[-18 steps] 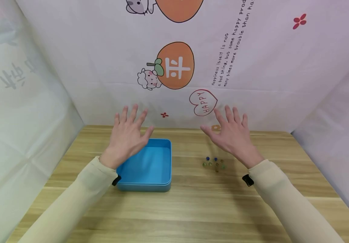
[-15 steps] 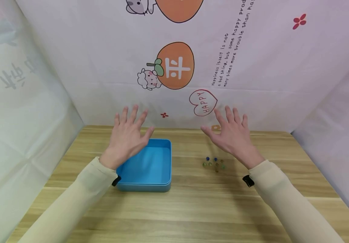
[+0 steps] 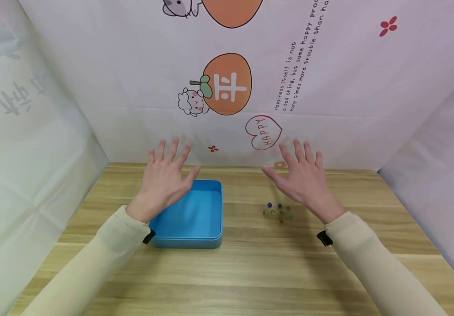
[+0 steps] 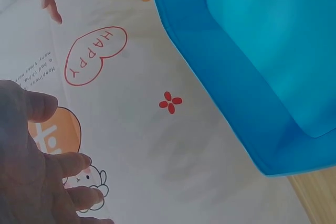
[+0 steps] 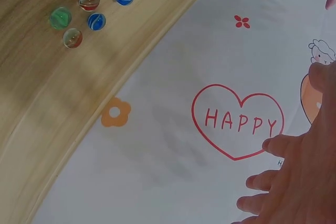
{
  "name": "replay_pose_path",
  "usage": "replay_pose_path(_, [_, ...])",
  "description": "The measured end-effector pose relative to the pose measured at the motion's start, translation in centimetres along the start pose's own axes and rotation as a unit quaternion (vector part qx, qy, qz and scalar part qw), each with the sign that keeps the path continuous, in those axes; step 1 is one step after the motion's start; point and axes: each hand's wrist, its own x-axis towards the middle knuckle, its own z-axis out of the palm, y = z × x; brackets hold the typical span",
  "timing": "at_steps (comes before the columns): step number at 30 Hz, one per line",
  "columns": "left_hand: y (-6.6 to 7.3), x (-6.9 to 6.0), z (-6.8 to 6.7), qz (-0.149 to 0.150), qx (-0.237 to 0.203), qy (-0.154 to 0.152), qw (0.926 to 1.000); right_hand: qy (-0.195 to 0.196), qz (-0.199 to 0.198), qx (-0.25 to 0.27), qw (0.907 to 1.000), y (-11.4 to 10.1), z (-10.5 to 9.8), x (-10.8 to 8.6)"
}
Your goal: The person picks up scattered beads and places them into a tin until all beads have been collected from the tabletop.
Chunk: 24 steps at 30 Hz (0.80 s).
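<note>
My left hand [image 3: 162,181] hovers with spread fingers over the left part of a blue open-topped box [image 3: 218,215], hiding some of it. In the left wrist view the blue box [image 4: 231,85] fills the upper right, and its visible inside is bare. My right hand [image 3: 302,183] is also held up with fingers spread, holding nothing. Nearest to it, on the tabletop below, lies a loose group of several small glass marbles [image 3: 273,212]. In the right wrist view a green marble [image 5: 60,18] and a blue marble [image 5: 96,21] show among red-swirled and yellowish ones.
The wooden table [image 3: 250,272] carries the box at left and the marbles right of the middle. White printed cloth [image 3: 321,140] rises behind the table's back edge and at both sides. Each wrist wears a dark band [image 3: 324,238].
Both hands stay almost still. The whole head view has shifted by a few pixels; the box and marbles keep their places on the table.
</note>
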Motion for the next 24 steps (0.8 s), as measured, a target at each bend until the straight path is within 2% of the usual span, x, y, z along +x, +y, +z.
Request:
replay_pose_path(9, [0.2,-0.1,-0.1,0.007,0.000,-0.002,1.0000,0.010,0.004,0.004,0.9999,0.5,-0.1,-0.9])
replay_pose_path(16, [0.1,-0.8,-0.4,0.001,0.007,-0.006,1.0000,0.005,-0.003,0.006,1.0000,0.4,0.1,-1.6])
replay_pose_path(24, [-0.1,-1.6,-0.5,0.000,0.001,0.000,1.0000,0.018,-0.008,0.011,0.9997,0.4,0.3,-2.3])
